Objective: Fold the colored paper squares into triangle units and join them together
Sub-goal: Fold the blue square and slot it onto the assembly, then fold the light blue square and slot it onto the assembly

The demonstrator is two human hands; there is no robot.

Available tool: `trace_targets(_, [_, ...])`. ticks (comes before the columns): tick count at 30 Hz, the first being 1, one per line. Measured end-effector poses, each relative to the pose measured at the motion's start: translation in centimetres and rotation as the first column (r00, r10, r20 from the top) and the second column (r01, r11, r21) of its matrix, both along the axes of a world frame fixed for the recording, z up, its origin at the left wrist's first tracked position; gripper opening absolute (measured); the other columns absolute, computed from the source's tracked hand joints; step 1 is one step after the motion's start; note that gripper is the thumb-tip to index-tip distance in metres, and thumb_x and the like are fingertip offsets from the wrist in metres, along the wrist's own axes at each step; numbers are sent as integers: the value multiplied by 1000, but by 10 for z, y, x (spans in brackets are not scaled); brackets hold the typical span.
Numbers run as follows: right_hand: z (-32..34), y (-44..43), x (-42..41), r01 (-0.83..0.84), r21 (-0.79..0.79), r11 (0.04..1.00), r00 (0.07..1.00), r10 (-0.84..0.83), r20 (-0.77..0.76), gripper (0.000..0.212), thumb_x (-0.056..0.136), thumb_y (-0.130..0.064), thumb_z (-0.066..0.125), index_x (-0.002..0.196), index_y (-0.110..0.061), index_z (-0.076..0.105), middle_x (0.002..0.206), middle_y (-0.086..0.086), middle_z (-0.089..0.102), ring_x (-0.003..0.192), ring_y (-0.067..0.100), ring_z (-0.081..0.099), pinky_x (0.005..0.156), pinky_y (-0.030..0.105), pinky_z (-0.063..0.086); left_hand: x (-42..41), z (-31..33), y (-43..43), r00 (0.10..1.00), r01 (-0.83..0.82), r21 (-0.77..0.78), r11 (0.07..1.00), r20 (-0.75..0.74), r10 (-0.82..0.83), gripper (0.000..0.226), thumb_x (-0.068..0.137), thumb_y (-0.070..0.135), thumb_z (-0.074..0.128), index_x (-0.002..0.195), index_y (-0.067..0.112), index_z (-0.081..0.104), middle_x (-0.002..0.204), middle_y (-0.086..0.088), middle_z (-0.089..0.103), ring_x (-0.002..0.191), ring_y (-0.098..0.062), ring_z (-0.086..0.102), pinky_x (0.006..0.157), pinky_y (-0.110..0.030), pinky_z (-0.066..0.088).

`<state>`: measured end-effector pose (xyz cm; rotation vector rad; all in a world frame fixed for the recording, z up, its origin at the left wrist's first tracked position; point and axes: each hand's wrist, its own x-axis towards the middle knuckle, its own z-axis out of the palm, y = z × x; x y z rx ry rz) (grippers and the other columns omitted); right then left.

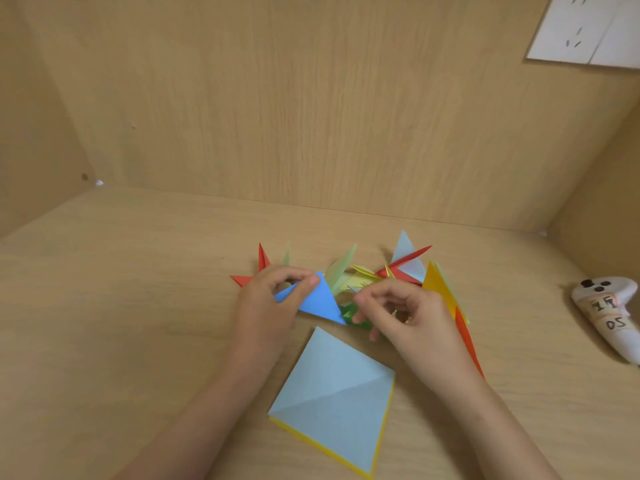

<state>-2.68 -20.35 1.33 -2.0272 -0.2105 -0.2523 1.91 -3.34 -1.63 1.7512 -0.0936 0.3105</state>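
Fingers [306, 285] of the left hand [266, 306] pinch the blue triangle unit [320, 301]. The right hand [408, 317] curls onto a green unit [347, 311], right at the blue tip. Wooden walls box the desk [138, 306] behind and at both sides, with open surface to the left. Folded units [398, 268] fan out just behind the hands, the paper stack [339, 400] lies in front, and a white controller [606, 313] sits far right.
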Motion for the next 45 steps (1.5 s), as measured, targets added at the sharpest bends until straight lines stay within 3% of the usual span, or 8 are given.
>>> trace_targets(5, [-10, 4, 2, -151, -504, 851, 988, 127, -83, 34, 72, -60, 65, 94, -34, 64, 91, -17, 60, 86, 2, 52, 74, 27, 45, 4, -6, 0, 999, 47, 31, 998, 9, -47, 26, 87, 9, 63, 105, 27, 65, 102, 3, 60, 78, -6, 58, 55, -13, 50])
trace_targets(11, [-10, 8, 2, -199, -653, 731, 980, 163, -116, 49, 68, -64, 68, 109, -37, 60, 99, -13, 51, 95, 1, 42, 76, 23, 38, 5, -11, 2, 997, 21, 358, 933, 68, -48, 23, 86, 22, 66, 108, 25, 66, 107, 13, 60, 102, -4, 55, 87, -9, 39])
trace_targets(17, [-12, 7, 3, -154, -497, 854, 987, 155, -39, 26, 70, -43, 78, 88, -33, 62, 94, -18, 55, 96, 0, 44, 83, 26, 39, 5, -11, 5, 961, -220, 543, 810, 266, 82, 21, 79, 39, 70, 94, 25, 74, 105, 13, 62, 105, -10, 48, 87, -18, 35])
trace_targets(24, [1, 2, 0, -78, 9, 997, 992, 79, -101, 15, 74, -22, 79, 72, -22, 64, 72, -7, 60, 72, 0, 54, 67, 13, 38, 7, -13, 5, 911, -294, 497, 817, 403, 83, 36, 81, 52, 48, 81, 28, 75, 103, 11, 66, 113, -14, 43, 95, -28, 32])
trace_targets(29, [4, -1, 2, 40, 240, 970, 999, -37, -16, 10, 78, -17, 74, 76, -21, 65, 63, -9, 63, 64, 2, 51, 60, 15, 35, -6, 8, 5, 946, -62, 255, 965, 323, -24, 43, 91, 50, 35, 89, 30, 73, 109, 20, 64, 121, 0, 42, 100, -22, 30])
trace_targets(35, [4, -2, 2, 82, 344, 936, 992, -111, 65, 16, 81, -12, 72, 92, -22, 66, 64, 0, 61, 66, 7, 53, 64, 19, 40, -24, 24, -6, 946, 313, 20, 950, 84, -313, 20, 77, 43, 71, 93, 30, 72, 66, 17, 69, 66, 4, 63, 62, -9, 43])
trace_targets(39, [2, -1, 3, 86, 422, 903, 987, -133, 85, 20, 83, -11, 68, 101, -20, 66, 64, 0, 61, 67, 12, 53, 68, 29, 39, -21, 19, -8, 933, 358, 47, 933, 9, -359, 22, 69, 27, 77, 90, 33, 72, 85, 12, 73, 79, -8, 69, 69, -25, 52])
trace_targets(45, [7, 1, -2, 6, 421, 907, 996, -43, 79, 26, 83, -26, 61, 108, -18, 65, 76, -14, 69, 76, 4, 63, 67, 14, 46, -18, 26, -4, 977, 211, -141, 967, 43, -207, 20, 79, 11, 71, 86, 28, 69, 80, 17, 72, 72, 1, 65, 61, -11, 47])
